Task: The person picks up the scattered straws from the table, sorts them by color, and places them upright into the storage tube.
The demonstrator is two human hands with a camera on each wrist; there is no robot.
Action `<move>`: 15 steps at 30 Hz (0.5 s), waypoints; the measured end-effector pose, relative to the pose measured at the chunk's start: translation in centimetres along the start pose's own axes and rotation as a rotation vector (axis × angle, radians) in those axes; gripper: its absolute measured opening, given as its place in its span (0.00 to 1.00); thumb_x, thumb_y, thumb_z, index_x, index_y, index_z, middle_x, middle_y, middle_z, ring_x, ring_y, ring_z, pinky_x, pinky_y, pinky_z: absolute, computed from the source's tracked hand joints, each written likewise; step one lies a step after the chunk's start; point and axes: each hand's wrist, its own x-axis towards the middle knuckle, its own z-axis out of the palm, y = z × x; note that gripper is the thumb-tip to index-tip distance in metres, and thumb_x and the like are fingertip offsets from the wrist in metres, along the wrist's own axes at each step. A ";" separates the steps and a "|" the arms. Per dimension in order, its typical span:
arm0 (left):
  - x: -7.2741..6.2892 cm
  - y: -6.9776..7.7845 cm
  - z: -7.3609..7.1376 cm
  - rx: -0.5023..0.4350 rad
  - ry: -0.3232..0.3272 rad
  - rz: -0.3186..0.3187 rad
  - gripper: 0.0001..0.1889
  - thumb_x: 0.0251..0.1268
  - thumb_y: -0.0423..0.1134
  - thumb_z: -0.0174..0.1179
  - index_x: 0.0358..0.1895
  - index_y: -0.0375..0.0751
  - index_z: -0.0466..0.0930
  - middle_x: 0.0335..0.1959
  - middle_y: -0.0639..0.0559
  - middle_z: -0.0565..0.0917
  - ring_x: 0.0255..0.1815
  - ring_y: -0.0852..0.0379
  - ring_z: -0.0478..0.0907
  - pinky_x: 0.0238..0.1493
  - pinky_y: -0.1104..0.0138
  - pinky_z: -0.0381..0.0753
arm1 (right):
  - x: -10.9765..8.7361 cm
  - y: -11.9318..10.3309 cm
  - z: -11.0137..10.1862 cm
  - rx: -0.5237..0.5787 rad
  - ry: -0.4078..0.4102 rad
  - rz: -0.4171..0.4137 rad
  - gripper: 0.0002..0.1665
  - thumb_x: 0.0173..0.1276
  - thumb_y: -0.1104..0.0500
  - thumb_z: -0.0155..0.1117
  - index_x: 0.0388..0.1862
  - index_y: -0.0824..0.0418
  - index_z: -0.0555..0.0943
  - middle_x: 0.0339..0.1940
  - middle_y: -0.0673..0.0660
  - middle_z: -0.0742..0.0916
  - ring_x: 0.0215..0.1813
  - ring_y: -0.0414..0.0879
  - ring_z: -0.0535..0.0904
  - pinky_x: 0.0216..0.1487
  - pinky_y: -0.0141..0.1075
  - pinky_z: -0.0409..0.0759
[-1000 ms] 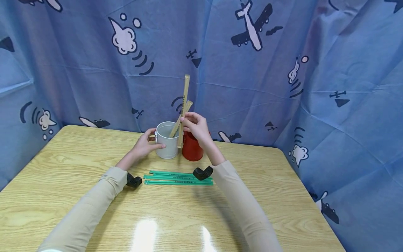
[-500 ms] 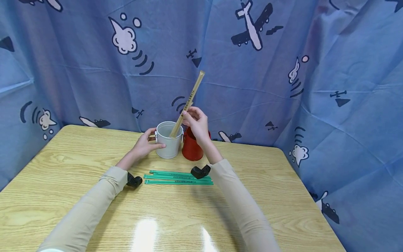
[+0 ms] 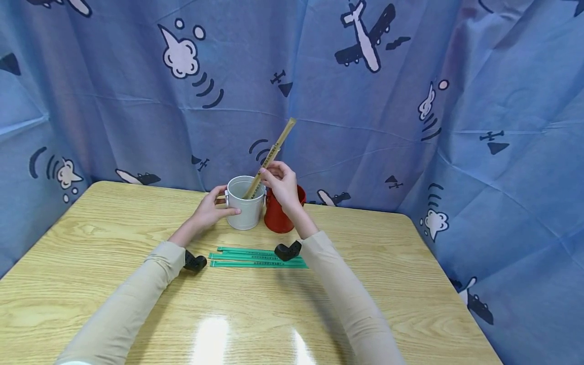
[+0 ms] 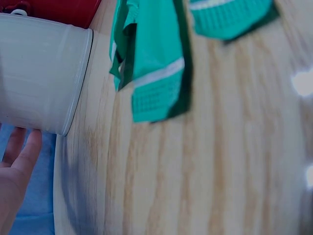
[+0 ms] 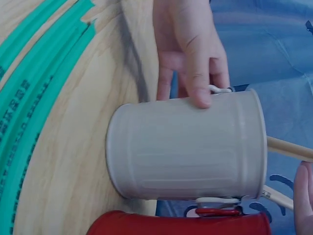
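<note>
My left hand holds the white bucket at its left side, thumb on the front and fingers behind. In the right wrist view the thumb presses the wall near the handle joint. Above the bucket's right rim, my right hand pinches a tan paper-wrapped straw, slanted with its lower end inside the bucket. A second tan straw also leans out of the mouth; in the head view the two largely overlap. Close on the right stands a red bucket, partly behind the right hand.
Several green-wrapped straws lie side by side on the wooden table, in front of the buckets. A black wrist device hangs over their right end. A blue patterned curtain rises behind the table's back edge.
The held straw was upright in front of the white bucket's right side; my right hand raised it, tilted it over the mouth and lowered it in. My left hand has stayed on the bucket.
</note>
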 end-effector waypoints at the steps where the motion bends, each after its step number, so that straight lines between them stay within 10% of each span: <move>1: 0.0 0.0 0.0 -0.001 0.000 0.001 0.44 0.54 0.32 0.70 0.72 0.35 0.54 0.68 0.35 0.64 0.67 0.35 0.66 0.65 0.49 0.72 | 0.0 0.2 0.0 -0.019 -0.004 0.006 0.14 0.68 0.65 0.61 0.51 0.68 0.76 0.43 0.63 0.84 0.36 0.37 0.82 0.53 0.47 0.82; 15: -0.2 0.3 0.1 0.017 -0.001 -0.005 0.43 0.55 0.33 0.69 0.72 0.35 0.54 0.68 0.35 0.63 0.67 0.35 0.66 0.64 0.49 0.73 | -0.3 1.5 0.1 -0.178 -0.026 0.032 0.13 0.65 0.67 0.63 0.48 0.70 0.78 0.42 0.70 0.86 0.33 0.38 0.83 0.41 0.35 0.86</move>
